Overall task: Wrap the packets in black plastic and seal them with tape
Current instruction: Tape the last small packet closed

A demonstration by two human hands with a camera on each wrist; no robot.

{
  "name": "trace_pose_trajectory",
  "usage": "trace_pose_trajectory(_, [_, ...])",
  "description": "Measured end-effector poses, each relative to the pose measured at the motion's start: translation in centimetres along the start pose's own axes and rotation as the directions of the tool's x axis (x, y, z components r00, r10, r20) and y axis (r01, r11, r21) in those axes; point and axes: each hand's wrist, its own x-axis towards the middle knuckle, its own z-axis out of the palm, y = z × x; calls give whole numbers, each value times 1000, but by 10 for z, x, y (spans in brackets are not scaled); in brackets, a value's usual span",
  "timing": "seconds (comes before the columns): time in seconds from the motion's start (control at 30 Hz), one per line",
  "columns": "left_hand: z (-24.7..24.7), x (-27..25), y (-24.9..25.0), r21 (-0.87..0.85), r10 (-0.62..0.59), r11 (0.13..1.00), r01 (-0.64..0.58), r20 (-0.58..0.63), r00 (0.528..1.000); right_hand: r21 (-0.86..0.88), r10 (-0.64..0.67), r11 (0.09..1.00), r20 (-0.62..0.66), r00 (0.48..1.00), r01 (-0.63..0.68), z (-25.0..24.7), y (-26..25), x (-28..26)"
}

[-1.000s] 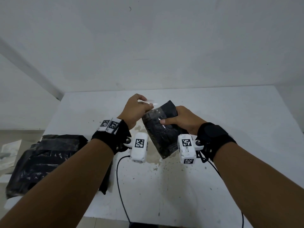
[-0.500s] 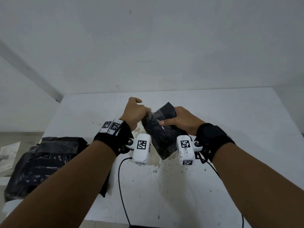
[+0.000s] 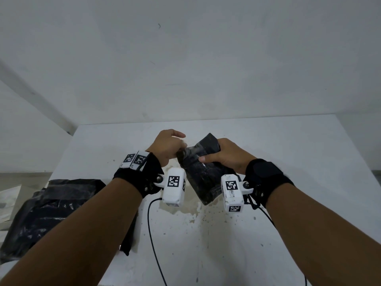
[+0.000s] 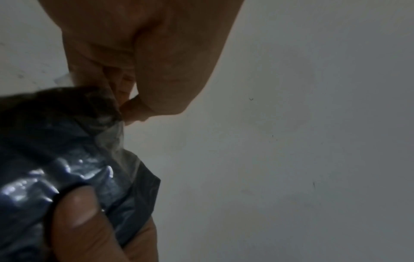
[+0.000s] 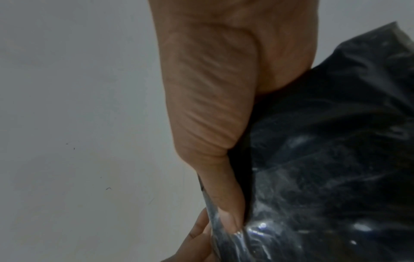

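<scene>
A packet wrapped in black plastic (image 3: 203, 176) is held upright above the white table (image 3: 299, 162). My right hand (image 3: 210, 155) grips its upper right part, thumb across the front (image 5: 212, 115). My left hand (image 3: 181, 144) is curled at the packet's upper left edge. There it pinches a strip of clear tape (image 4: 112, 140) that runs down onto the black plastic (image 4: 56, 150). In the right wrist view the glossy wrap (image 5: 336, 159) fills the right side. The tape's far end is hidden behind my fingers.
A crumpled pile of black plastic sheets (image 3: 51, 209) lies at the table's left front corner, partly under my left forearm. A black cable (image 3: 152, 234) runs down the table between my arms. The tabletop is stained below the packet. A grey wall stands behind.
My left hand, which held the clear tape strip up above the packet, has come down against the packet's upper left edge. The right hand keeps its grip.
</scene>
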Motion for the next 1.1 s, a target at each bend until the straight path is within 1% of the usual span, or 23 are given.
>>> trace_pose_trajectory(0.07, [1,1,3,-67,-45,997,42,-46,998,-18,-9,1000,-3,1000,9,0,-2,0])
trace_pose_trajectory(0.1, [1,2,5,-91,-45,995,40,-62,997,-29,-12,1000,-4,1000,12,-1,-2,-1])
trace_pose_trajectory(0.2, [3,3,8,-148,12,989,-28,-112,994,-43,-16,999,-9,1000,16,-2,-1,-1])
trace_pose_trajectory(0.27, [3,5,9,-132,70,987,-89,-137,988,-37,-16,999,-15,1000,16,-2,1,-1])
trace_pose_trajectory(0.33, [3,6,10,-77,109,990,-118,-113,988,-20,-14,1000,-19,1000,14,-2,1,0])
trace_pose_trajectory(0.43, [4,4,10,15,83,996,-83,-30,996,12,-3,1000,-16,1000,4,-5,2,0])
trace_pose_trajectory(0.6, [5,-1,13,-24,61,998,-58,116,991,28,-4,1000,-5,1000,4,-6,0,2])
trace_pose_trajectory(0.7, [4,2,11,88,59,994,-71,138,989,15,-5,1000,-7,1000,5,-8,-3,2])
trace_pose_trajectory(0.77, [4,3,11,131,34,990,-49,111,993,9,-3,1000,-5,1000,3,-8,-4,2])
trace_pose_trajectory(0.83, [3,4,12,109,-3,994,-4,68,998,18,3,1000,0,1000,-3,-7,-4,2])
trace_pose_trajectory(0.9, [2,3,13,107,-18,994,15,22,1000,21,4,1000,4,1000,-4,-7,-4,2])
trace_pose_trajectory(1.0, [1,4,14,223,-1,975,10,-38,999,26,14,1000,11,1000,-15,-4,-1,2])
trace_pose_trajectory(1.1, [1,4,15,363,29,932,20,-128,991,43,4,999,-1,1000,-4,-2,2,3])
